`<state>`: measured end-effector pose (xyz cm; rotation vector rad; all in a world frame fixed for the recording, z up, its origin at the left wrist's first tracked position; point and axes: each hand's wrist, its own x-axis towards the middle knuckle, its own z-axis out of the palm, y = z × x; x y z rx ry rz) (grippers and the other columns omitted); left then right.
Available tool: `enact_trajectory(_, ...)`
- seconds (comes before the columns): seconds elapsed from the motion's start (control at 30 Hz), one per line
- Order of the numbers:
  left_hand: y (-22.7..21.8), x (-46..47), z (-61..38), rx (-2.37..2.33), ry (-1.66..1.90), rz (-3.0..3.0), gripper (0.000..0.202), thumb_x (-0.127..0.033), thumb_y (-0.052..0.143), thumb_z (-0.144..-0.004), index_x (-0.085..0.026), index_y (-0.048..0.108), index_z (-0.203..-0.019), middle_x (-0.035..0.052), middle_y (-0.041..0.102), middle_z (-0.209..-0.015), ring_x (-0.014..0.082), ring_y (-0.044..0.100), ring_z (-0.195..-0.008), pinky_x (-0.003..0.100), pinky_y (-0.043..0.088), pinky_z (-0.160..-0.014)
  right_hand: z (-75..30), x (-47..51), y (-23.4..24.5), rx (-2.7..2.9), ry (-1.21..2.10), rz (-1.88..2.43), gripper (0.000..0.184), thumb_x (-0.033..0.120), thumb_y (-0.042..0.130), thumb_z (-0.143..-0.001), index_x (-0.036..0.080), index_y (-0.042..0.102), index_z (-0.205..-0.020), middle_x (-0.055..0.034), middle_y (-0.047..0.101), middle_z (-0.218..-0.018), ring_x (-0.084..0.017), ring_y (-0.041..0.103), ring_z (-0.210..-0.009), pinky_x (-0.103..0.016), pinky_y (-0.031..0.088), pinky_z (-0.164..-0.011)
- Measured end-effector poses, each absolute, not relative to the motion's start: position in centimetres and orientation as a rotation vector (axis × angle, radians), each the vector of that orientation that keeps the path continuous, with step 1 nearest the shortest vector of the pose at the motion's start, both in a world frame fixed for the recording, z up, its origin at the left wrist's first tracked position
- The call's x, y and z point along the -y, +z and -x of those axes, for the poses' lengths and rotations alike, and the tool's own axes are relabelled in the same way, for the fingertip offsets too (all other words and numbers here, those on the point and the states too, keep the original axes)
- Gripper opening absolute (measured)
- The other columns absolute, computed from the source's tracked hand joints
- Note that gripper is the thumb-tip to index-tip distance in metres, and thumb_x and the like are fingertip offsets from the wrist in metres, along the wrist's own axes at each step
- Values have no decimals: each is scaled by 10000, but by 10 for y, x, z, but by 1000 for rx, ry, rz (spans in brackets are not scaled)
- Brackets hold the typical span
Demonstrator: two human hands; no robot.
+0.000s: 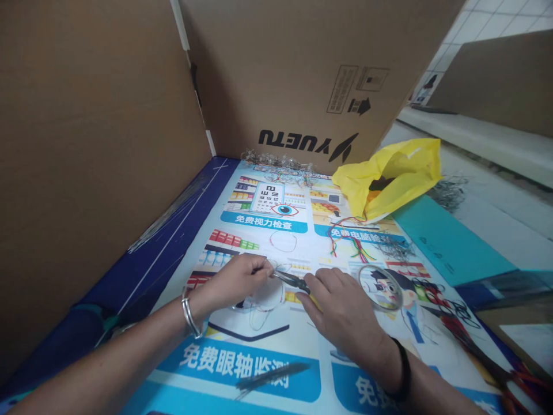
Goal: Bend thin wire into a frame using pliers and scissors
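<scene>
Wrapped around the handles of a pair of pliers [298, 282] is my right hand [343, 305]. The pliers' jaws point left and reach the fingertips of my left hand [248, 276]. Those fingers are pinched on a thin wire, which is hard to make out against the print. Below them a fine wire loop [283, 295] seems to hang or lie over the poster. Another thin loop [283, 242] lies just beyond my hands. Near the front rests a bundle of short straight wires [273, 376].
A round clear ring [380, 287] lies right of my right hand. Behind it are coloured cords [360, 248] and a yellow plastic bag [389, 173]. Dark and red loops [444, 300] lie farther right. Cardboard walls [294, 75] stand behind and left; long wires [168, 216] lie along the left.
</scene>
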<state>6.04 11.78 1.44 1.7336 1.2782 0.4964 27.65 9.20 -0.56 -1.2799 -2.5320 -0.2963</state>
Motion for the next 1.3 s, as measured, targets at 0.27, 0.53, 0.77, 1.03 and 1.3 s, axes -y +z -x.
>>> enact_trajectory(0.27, 13, -118, -62, -1295, 479, -1838, 264, -293, 389, -842, -164, 525, -657, -26, 492, -596, 112, 429, -560, 218, 285, -502, -274, -88, -5, 2526, -304, 1327, 183, 335, 497, -844, 177, 582, -879, -60, 552, -763, -209, 477, -741, -317, 312, -641)
enact_trajectory(0.53, 16, -117, -63, -1247, 462, -1878, 254, -272, 388, -853, -171, 527, -665, -15, 541, -614, 125, 476, -601, 232, 334, -570, -276, -92, -3, 2566, -381, 1249, 175, 326, 501, -846, 176, 579, -891, -59, 555, -777, -203, 471, -738, -316, 297, -637)
enact_trajectory(0.77, 15, -117, -60, -1211, 448, -1891, 267, -290, 360, -871, -176, 526, -695, -20, 526, -612, 128, 468, -607, 235, 329, -573, -281, -98, -7, 2604, -428, 1160, 195, 343, 498, -854, 175, 584, -905, -58, 553, -787, -202, 460, -737, -324, 290, -642)
enact_trajectory(1.03, 20, -117, -61, -1224, 429, -1894, 238, -259, 366, -855, -176, 526, -699, -2, 541, -667, 132, 459, -628, 228, 335, -558, -281, -99, -8, 2619, -423, 1148, 187, 340, 488, -862, 175, 577, -873, -51, 535, -747, -191, 456, -718, -312, 284, -627)
enact_trajectory(1.3, 19, -117, -61, -1213, 431, -1919, 222, -240, 374, -845, -180, 530, -698, -11, 535, -642, 133, 470, -621, 224, 338, -559, -279, -96, -7, 2622, -367, 1190, 171, 337, 494, -851, 195, 524, -762, -38, 514, -720, -185, 446, -696, -302, 260, -601)
